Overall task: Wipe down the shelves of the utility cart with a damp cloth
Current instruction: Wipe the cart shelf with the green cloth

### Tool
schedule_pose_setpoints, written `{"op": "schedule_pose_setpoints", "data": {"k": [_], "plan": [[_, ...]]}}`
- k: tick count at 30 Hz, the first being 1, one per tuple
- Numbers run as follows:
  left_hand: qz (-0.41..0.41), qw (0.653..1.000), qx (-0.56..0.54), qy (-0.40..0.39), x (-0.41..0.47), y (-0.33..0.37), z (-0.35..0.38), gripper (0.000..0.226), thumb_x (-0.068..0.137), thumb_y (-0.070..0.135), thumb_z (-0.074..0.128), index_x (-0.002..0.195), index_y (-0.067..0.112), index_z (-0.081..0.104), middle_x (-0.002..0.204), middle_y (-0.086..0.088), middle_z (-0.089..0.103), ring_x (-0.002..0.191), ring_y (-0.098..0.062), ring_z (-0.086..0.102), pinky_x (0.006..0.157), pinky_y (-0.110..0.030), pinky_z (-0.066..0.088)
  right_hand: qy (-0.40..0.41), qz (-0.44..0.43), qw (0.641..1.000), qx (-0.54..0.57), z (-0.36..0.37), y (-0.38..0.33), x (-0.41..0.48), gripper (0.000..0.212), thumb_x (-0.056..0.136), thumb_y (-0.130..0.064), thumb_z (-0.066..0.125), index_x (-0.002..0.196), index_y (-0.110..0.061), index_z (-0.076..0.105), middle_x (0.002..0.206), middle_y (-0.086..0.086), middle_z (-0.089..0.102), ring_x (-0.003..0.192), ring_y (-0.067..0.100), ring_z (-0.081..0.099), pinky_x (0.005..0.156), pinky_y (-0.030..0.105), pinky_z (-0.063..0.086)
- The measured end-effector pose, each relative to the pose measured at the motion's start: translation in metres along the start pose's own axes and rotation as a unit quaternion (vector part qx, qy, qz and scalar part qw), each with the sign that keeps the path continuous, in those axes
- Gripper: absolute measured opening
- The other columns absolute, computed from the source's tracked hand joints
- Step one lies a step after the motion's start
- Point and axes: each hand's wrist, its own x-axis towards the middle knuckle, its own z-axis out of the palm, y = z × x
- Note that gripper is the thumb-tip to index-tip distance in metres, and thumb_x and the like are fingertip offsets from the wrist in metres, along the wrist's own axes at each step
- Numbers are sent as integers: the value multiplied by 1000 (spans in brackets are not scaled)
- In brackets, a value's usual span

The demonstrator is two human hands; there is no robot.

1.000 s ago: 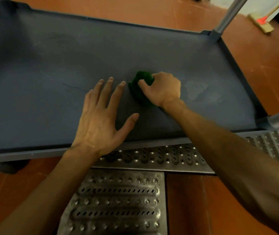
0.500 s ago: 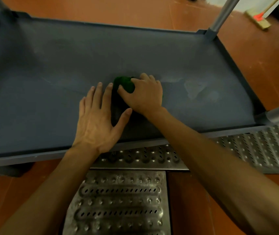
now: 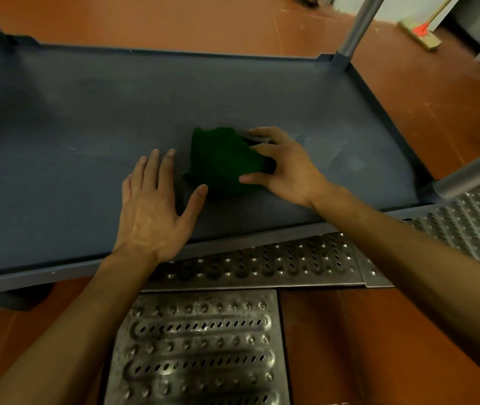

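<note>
Below, grey cart shelf (image 3: 262, 92), smudged; orange floor (image 3: 349, 331), metal grates (image 3: 198, 346).

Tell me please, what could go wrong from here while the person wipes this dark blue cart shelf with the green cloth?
The crumpled green cloth is bunched, gripped at one edge by the right hand; it may smear rather than wipe the dark blue plastic cart shelf. The left hand presses flat on the shelf, so the cart might roll. The pale damp patch could be left behind.
</note>
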Motion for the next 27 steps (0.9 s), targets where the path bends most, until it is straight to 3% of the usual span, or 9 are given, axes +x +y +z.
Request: {"op": "schedule_pose_setpoints", "data": {"k": [2,4,7,11,16,19,23,27], "plan": [[-3,1000,-4,-3,0,0,0,90,91,76,18,158,15,18,165,-12,19,154,-29,12,124,-52,16,46,20,998,37,-13,4,-9,42,80,-28,79,111,-3,68,122,13,59,115,26,56,101,37,45],[-7,1000,-8,-4,0,0,-1,91,91,76,17,158,15,18,165,-13,18,154,-29,12,124,-52,15,75,64,984,148,-31,4,-17,30,84,-15,75,109,-3,65,106,8,62,100,17,61,89,30,49],[-3,1000,-4,-4,-1,1,-1,91,91,76,17,158,14,19,165,-14,19,154,-30,12,124,-51,15,131,98,951,263,-60,7,-25,27,89,0,65,116,0,59,102,2,67,92,0,67,82,19,54],[2,1000,-4,-9,-1,0,-1,90,92,74,16,158,13,18,165,-13,18,154,-29,11,125,-50,14,204,135,929,278,-95,23,-34,33,98,-14,55,123,7,56,117,18,67,103,19,69,86,28,57],[6,1000,-8,-10,-1,-1,-2,89,92,74,18,158,15,18,165,-13,19,154,-29,11,125,-48,13,238,223,901,285,-127,69,-54,39,102,-34,49,113,0,64,101,3,73,92,20,72,78,28,58],[8,1000,-6,-12,-1,0,-2,89,92,74,17,158,15,19,165,-13,19,154,-29,12,125,-49,14,249,285,885,271,-127,101,-63,39,100,-43,48,107,-10,67,103,7,73,91,22,72,80,33,60],[13,1000,0,-14,1,-2,-1,88,92,74,17,157,15,20,164,-14,21,153,-29,14,124,-50,15,206,373,875,231,-119,133,-64,50,98,-48,50,117,-4,62,117,16,67,97,27,68,87,39,56],[8,1000,0,-4,0,-2,-1,86,92,73,17,156,16,22,163,-15,23,153,-31,15,124,-50,16,151,424,890,71,-109,152,-66,58,97,-46,53,140,-9,40,135,16,55,117,36,57,98,52,50]]}}
